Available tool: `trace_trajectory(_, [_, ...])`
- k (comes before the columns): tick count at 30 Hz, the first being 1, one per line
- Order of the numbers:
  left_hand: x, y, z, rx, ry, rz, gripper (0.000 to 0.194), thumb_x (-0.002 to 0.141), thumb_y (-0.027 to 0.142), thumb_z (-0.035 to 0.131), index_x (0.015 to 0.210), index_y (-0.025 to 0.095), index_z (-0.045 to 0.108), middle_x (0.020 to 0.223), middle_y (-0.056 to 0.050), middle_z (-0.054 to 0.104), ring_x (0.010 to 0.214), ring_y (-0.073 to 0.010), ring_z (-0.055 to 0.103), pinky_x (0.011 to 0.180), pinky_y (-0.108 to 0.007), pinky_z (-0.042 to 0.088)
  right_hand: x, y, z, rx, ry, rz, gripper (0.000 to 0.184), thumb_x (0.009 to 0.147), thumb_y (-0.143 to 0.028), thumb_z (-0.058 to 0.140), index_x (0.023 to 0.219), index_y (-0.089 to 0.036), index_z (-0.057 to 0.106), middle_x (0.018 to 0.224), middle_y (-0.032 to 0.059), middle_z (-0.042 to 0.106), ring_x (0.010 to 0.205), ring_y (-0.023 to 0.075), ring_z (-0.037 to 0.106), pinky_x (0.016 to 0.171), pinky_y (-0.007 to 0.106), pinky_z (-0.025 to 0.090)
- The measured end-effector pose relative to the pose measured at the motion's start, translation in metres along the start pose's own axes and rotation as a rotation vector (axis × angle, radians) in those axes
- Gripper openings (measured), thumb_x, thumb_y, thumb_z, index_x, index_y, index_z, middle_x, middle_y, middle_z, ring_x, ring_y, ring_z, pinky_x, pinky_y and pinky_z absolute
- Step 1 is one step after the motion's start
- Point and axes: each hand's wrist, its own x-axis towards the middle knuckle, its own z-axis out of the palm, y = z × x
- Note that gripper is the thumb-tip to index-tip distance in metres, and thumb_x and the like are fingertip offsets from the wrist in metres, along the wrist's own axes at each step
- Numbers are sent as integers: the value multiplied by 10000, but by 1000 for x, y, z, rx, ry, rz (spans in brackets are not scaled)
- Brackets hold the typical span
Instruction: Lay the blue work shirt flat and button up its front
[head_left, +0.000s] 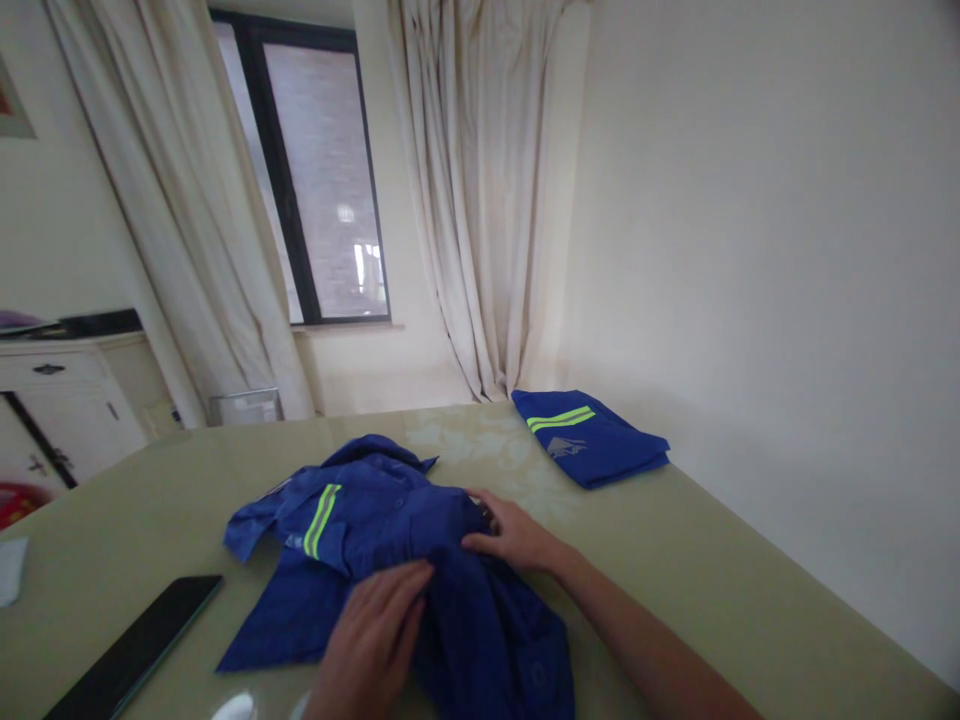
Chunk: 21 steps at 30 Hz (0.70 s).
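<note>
A dark blue work jacket (pixel 382 520) with a yellow-green and silver reflective stripe lies crumpled on the table in the head view. At its near side, my left hand (pixel 379 625) is bent with its fingertips on the fabric, gripping a fold; it is slightly blurred. My right hand (pixel 514 535) holds the jacket's right part, thumb on the near side and fingers around the far side. Between them a dark gap in the cloth shows a small detail that I cannot make out. One sleeve hangs toward the near edge between my arms.
A folded blue garment (pixel 592 445) with a similar stripe lies at the table's back right, near the wall. On the left lies a black flat device (pixel 139 650). The pale green table (pixel 712 570) meets the wall on the right. A white cabinet (pixel 67 390) stands behind left.
</note>
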Motion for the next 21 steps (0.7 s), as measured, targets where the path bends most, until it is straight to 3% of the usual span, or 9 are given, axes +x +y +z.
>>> trace_trajectory(3, [-1,-38,-16,206,141,-362,538,943,454,418,1425,223,478,1466,-108,516,1348,-307,471,1182,-545,273,1,-26,13,-117,-192,-141,236,819,-244,664,1047,-190,685,1025,64,715,926,218,643,848,311,491])
trace_trajectory(5, [-4,-57,-24,258,153,-472,621,928,522,378,1452,191,413,1493,-123,459,1350,-328,451,1179,-570,243,1,-42,10,-135,-238,-209,106,824,-183,629,912,-201,686,910,29,706,844,187,627,789,273,475])
trace_trajectory(8, [-6,-75,-32,284,189,-475,703,915,598,332,1468,164,365,1502,-146,400,1363,-348,410,1152,-533,295,3,-61,-9,-91,-142,-249,54,855,-208,626,871,-206,678,830,3,678,766,159,600,728,246,452])
trace_trajectory(11, [-6,-92,-33,306,246,-466,799,891,632,344,1511,135,266,1515,-179,363,1412,-360,337,1153,-523,290,6,-68,-39,-41,31,-246,127,876,-175,583,905,-200,704,853,14,687,806,162,619,766,256,459])
trace_trajectory(13, [-7,-104,-29,284,197,-524,807,892,627,340,1519,128,241,1499,-182,406,1395,-356,376,1132,-519,322,7,-68,-62,-27,186,-217,209,852,-125,554,947,-199,725,897,29,709,866,173,638,821,278,471])
trace_trajectory(15, [-7,-113,-22,259,65,-557,728,920,586,313,1493,137,313,1458,-162,487,1356,-339,445,1120,-500,346,4,-73,-86,-44,333,-173,264,802,-94,548,947,-200,741,913,35,726,885,183,650,854,302,482])
trace_trajectory(17, [-2,-118,-15,277,-79,-532,625,951,504,286,1457,158,404,1436,-144,532,1340,-321,480,1137,-487,328,-5,-90,-105,-70,392,-161,297,763,-84,556,945,-214,752,935,28,738,900,189,659,884,320,486])
trace_trajectory(19, [10,-118,-10,325,-156,-512,568,953,410,306,1430,147,466,1431,-163,541,1346,-320,484,1167,-495,279,-21,-119,-118,-67,311,-203,340,765,-77,566,997,-242,751,993,11,743,943,186,666,916,320,484])
trace_trajectory(21, [33,-112,-9,317,-169,-543,533,918,332,375,1378,111,531,1397,-197,568,1354,-342,477,1174,-525,257,-41,-153,-122,-50,112,-273,369,800,-100,605,1091,-285,738,1027,-8,742,948,174,674,907,292,491])
